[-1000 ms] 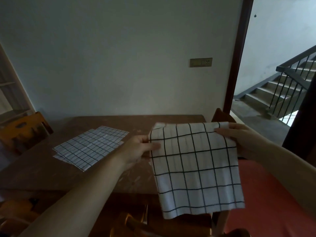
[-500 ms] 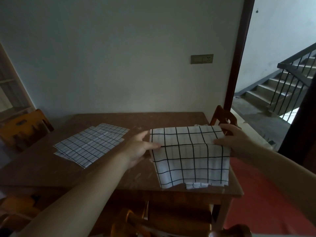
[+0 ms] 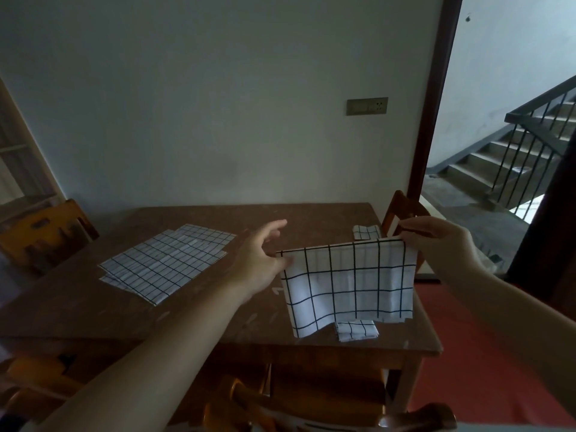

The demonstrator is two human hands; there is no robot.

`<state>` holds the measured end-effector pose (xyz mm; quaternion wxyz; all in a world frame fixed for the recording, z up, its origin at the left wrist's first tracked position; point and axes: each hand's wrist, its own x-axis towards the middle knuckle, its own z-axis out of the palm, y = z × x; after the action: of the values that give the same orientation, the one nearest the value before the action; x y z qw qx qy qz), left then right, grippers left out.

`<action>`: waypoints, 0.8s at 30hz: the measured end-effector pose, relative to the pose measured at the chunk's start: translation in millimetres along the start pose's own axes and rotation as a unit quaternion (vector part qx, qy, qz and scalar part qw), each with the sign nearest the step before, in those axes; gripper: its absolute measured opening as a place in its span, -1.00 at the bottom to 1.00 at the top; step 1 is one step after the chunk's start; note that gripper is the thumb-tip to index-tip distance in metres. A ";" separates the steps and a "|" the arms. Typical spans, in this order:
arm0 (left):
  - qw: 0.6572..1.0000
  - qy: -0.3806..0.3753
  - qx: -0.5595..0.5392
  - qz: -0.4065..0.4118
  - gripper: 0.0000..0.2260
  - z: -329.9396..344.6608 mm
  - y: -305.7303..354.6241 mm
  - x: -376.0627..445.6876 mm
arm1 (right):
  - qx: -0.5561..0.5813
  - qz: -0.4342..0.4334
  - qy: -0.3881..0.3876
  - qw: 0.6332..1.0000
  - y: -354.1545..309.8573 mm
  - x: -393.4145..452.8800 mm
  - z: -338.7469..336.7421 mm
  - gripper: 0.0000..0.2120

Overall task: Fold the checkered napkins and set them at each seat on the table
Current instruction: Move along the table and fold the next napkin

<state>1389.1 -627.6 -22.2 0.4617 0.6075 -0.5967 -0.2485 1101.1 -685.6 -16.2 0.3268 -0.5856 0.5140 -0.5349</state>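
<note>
I hold a white napkin with a black check (image 3: 349,282) above the right part of the wooden table (image 3: 193,313). My left hand (image 3: 261,260) pinches its upper left corner, its other fingers spread. My right hand (image 3: 436,241) pinches the upper right corner. The napkin's lower edge sags onto the tabletop. A small folded napkin (image 3: 357,330) lies beneath it near the front edge. Another folded napkin (image 3: 366,232) lies at the far right edge. A stack of flat unfolded napkins (image 3: 165,263) lies on the left half.
Wooden chairs stand at the left (image 3: 43,232), at the right behind the table (image 3: 402,210), and tucked under the near edge (image 3: 249,400). A wall runs behind the table. An open doorway on the right leads to stairs (image 3: 511,157). The floor at right is red.
The napkin hung long from both hands beyond the table's front edge; now it is over the tabletop, lower and shorter, its bottom edge resting there. The folded napkins near it have come into sight.
</note>
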 end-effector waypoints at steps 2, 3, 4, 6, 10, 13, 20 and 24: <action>0.997 0.014 0.050 0.056 -0.63 -0.5 1.5 0.0 | 0.038 0.021 0.000 0.999 -4.0 0.6 -3.1 -0.79; 0.995 0.018 0.071 0.072 -0.69 -0.8 2.9 -0.1 | 0.041 0.023 -0.002 0.999 -5.7 0.5 -4.2 -0.79; 0.992 0.019 0.094 0.084 -0.73 -1.2 4.7 0.2 | 0.037 0.020 -0.004 0.999 -8.3 -0.6 -5.3 -0.79; 0.984 0.017 0.139 0.109 -0.78 -1.9 9.0 2.1 | 0.011 -0.008 -0.005 1.000 -13.5 -3.5 -7.1 -0.80; 0.980 0.034 0.152 0.124 -0.83 -6.9 17.8 5.6 | -0.109 -0.092 -0.058 0.988 -24.8 -15.3 -12.1 -0.85; 0.978 0.027 0.162 0.127 -0.84 -11.8 22.8 8.0 | -0.284 -0.162 -0.101 0.940 -23.6 -19.2 -14.8 -0.71; 0.995 -0.016 0.033 0.089 -0.81 -15.4 41.8 0.1 | -0.452 -0.208 -0.129 0.858 -26.9 -15.4 -10.7 -0.89; 0.993 -0.057 -0.025 0.098 -0.77 -1.0 56.3 -5.9 | -0.382 -0.179 -0.241 0.874 -44.1 -29.9 22.1 -0.63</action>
<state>1361.0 -613.9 25.0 0.4644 0.5187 -0.6725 -0.2513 1136.6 -649.5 11.5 0.0902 -0.8575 0.4698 -0.1890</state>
